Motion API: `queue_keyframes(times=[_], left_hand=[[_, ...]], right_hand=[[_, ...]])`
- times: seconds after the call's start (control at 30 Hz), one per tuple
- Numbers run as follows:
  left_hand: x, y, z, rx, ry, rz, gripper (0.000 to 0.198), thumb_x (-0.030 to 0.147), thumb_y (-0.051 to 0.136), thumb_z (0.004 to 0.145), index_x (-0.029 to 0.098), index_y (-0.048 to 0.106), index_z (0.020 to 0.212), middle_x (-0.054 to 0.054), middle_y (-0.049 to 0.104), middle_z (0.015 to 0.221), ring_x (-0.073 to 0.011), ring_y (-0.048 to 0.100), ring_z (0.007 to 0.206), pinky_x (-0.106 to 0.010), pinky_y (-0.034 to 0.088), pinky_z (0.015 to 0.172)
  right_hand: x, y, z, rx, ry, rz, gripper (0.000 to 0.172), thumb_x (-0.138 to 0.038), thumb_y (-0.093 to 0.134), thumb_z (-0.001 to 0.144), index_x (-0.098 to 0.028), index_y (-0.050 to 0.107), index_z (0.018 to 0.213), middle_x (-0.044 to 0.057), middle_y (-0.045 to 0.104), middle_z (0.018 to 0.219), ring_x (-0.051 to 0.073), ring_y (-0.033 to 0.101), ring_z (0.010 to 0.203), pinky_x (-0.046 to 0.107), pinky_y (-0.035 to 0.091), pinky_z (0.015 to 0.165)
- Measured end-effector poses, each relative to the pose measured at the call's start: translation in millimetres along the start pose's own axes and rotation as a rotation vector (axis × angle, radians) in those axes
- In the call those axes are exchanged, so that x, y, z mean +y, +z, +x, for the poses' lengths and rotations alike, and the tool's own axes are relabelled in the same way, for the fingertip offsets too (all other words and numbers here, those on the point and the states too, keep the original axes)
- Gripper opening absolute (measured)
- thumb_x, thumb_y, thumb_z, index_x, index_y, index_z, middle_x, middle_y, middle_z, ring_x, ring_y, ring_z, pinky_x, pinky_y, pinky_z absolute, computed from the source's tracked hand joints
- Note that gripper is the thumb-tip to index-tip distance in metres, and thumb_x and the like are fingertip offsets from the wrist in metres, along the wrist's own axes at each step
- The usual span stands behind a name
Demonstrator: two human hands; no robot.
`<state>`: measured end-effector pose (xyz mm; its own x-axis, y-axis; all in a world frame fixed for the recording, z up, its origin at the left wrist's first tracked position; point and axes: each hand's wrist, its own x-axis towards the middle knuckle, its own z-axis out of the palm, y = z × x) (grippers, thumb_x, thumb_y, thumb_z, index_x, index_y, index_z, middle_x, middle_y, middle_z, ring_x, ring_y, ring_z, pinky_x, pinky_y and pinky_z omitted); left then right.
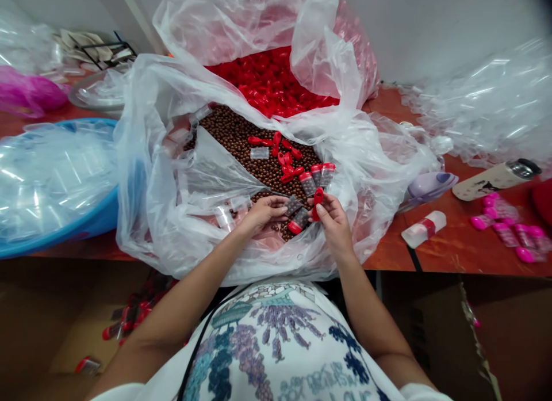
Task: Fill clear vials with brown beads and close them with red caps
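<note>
My left hand (266, 212) is closed on a small clear plastic tube (293, 205) that looks filled with brown beads. Pinched in my right hand (334, 220) is a red cap (318, 198), held just right of the tube. Below them lies a red-capped tube (297, 221). Brown beads (233, 137) spread over the inside of a large clear plastic bag (146, 159). On the beads rest several loose red caps (288, 166), an empty clear tube (259, 153) and several filled tubes with red caps (317, 176).
Behind is a bag of red caps (276, 81). A blue basin (107, 205) of clear tubes stands left. To the right lie a bottle (495, 179), a white container (425, 227), pink-capped tubes (506, 231) and a heap of clear plastic (487, 96). Below left, a cardboard box (81, 326) holds red-capped tubes.
</note>
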<state>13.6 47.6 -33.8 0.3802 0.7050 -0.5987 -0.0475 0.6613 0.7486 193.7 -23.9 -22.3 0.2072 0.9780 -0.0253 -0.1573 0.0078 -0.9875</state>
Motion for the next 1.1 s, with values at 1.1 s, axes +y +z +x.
queue_keyframes(times=[1.1], left_hand=[[-16.9, -15.4, -74.8, -0.115, 0.261, -0.198, 0.038, 0.019, 0.075, 0.069, 0.013, 0.069, 0.106, -0.010, 0.068, 0.109, -0.0174, 0.066, 0.089, -0.024, 0.056, 0.071]], right_hand=[[-28.1, 46.7, 4.2, -0.423, -0.224, -0.273, 0.042, -0.034, 0.051, 0.091, -0.026, 0.045, 0.132, 0.004, 0.064, 0.117, 0.017, 0.059, 0.111, 0.035, 0.044, 0.100]])
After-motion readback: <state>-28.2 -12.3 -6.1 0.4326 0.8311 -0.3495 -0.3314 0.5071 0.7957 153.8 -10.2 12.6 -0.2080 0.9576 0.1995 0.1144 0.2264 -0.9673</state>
